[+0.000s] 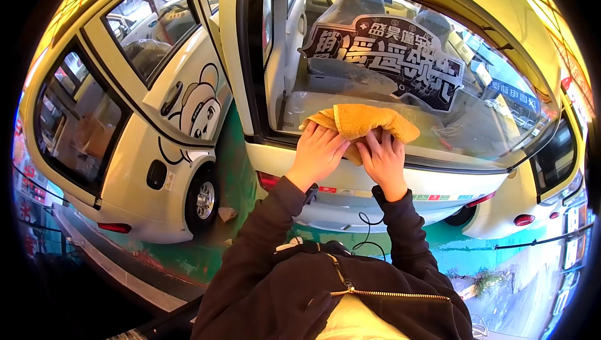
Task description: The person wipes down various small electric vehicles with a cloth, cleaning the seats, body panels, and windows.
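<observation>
An orange-yellow cloth (366,121) is bunched up in front of the lower part of a small vehicle's rear window (463,133). My left hand (318,152) has its fingers on the cloth's left part, and my right hand (383,160) grips its lower middle edge. The two hands are close together, with their fingertips pressed into the folds. Above the cloth, a black-and-white sticker with large lettering (400,58) spans the glass. Below the hands runs the cream rear panel (438,180) with small coloured labels.
A second cream vehicle (141,183) with a cartoon bear stands at the left, its wheel (203,199) on the green floor (241,171). Another vehicle (501,218) is at the right. A black cable (360,233) hangs below the rear panel, near my body.
</observation>
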Available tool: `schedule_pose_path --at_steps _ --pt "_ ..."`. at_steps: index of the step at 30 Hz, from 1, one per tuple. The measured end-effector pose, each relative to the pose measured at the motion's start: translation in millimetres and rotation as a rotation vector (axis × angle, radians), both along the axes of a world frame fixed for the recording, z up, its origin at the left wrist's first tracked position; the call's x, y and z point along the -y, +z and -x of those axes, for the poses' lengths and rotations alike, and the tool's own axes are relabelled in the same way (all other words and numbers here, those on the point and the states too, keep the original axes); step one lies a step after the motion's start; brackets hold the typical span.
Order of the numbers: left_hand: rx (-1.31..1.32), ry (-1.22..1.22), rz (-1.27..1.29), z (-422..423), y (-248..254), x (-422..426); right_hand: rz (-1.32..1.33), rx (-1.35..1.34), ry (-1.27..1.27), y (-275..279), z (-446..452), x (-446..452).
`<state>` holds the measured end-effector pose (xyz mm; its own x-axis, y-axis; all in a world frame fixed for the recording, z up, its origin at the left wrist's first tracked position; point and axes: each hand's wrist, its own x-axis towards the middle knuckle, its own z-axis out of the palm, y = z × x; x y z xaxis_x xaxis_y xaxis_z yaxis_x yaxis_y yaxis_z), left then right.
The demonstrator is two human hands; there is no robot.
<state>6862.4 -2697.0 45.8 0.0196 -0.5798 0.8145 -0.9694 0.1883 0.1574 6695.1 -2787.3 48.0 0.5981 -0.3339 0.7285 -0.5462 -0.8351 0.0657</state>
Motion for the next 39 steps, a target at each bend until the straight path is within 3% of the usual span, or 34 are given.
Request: schedule_pose_path --at_steps 3,10,14,17,24,28,32,36,39 --pt "0.077 0.025 0.063 -6 18 13 0.088 0.066 -0.056 9 -5 8" --pt "0.133 0.007 0.244 -24 120 38 0.172 0.092 -0.056 135 -18 22" --pt "0.105 0.033 0.352 -28 141 47 0.245 0.088 0.021 176 -28 30" --pt "0.115 0.064 0.326 -25 125 45 0.222 0.118 0.030 164 -32 26" --pt "0.103 0.090 0.031 -14 39 8 0.026 0.136 -0.049 55 -28 -19" --pt "0.070 0.099 -0.039 -8 -5 -4 -0.004 0.187 -0.037 22 -28 -39" --pt "-0.033 0.031 -0.080 -1 -4 -12 -0.109 0.255 0.042 21 -25 -35" --pt "-0.237 -0.107 -0.082 -11 19 -25 0.006 0.273 0.050 56 -38 -30" --pt "-0.299 0.060 -0.006 -24 23 -26 0.027 0.250 0.125 73 -64 -33"
